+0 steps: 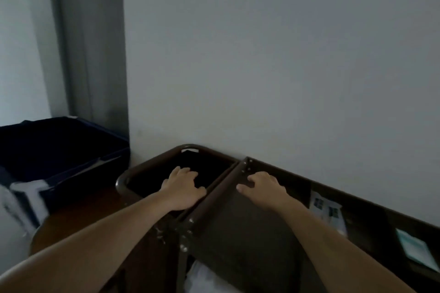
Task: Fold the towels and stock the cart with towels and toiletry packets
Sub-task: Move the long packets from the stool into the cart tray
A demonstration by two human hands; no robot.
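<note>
Arms outstretched; left hand (183, 189) spread palm-down over cart (122, 182) bin; right hand (265, 189) spread flat on cart top.

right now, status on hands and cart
Left hand open over the cart's dark bag. Right hand open, flat on cart top. Toiletry packets in side compartment, no towel held.

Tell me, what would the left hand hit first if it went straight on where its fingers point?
Likely the left hand would meet the brown rail round the cart's dark bag, then the wall; depth is unclear.
</note>
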